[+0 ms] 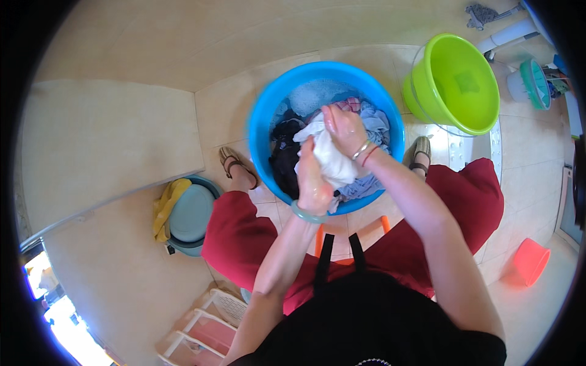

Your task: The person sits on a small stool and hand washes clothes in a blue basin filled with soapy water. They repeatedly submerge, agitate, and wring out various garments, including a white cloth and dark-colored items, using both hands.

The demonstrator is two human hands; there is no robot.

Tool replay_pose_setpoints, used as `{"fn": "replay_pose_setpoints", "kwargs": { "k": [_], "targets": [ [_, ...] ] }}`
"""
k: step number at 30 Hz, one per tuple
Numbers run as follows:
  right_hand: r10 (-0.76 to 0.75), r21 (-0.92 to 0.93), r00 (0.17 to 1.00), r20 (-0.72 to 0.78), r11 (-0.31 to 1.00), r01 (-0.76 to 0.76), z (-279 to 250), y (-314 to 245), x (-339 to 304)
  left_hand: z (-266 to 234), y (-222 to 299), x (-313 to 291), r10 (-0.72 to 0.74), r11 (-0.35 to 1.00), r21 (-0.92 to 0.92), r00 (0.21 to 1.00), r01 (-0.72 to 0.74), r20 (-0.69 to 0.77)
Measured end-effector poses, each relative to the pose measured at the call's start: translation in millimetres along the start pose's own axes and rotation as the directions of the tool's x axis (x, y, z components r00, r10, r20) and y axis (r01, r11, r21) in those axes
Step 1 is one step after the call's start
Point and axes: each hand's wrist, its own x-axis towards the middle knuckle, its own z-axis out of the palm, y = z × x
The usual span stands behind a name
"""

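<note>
White crumpled cloth, clutched between curled left hand and curled right hand, over the middle of a round blue plastic basin, crumpled black cloth near its left edge.

The head view looks from the left one of two wide fisheye cameras worn on the head, facing steeply down past the black top at the lower edge. It is near enough to set the left hand and right hand about mid-picture, yet wide enough to take in the whole blue tub and the floor around it; dark corners frame it.
</note>
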Motion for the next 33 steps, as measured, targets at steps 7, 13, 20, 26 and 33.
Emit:
{"fn": "replay_pose_setpoints", "kwargs": {
  "k": [7,13,20,26,33],
  "targets": [
    [0.208,0.198,0.969,0.132,0.952,-0.232,-50.3,-8.6,14.1,-47.1,33.7,-4.1,0.276,0.771,0.553,0.948,-0.316,0.157],
    [-0.172,0.622,0.954,0.248,0.783,-0.020,-81.9,-68.3,30.8,-1.0,66.7,-40.1,0.329,-0.094,0.785,0.725,-0.613,0.605],
    [-0.110,0.440,0.960,0.257,0.898,-0.015,-54.0,-42.3,-0.7,-3.6,82.9,-43.9,0.405,0.072,0.822,0.769,-0.566,0.494],
    [0.092,0.488,0.977,0.194,0.855,-0.178,-28.9,17.7,-43.8,16.9,123.2,-75.6,0.667,0.474,0.474,0.654,-0.742,0.356],
    [0.211,0.762,0.967,0.140,0.601,-0.242,-73.6,-42.7,1.9,-46.1,131.1,-35.0,0.386,-0.354,0.801,0.705,-0.482,0.595]
  ]
}}
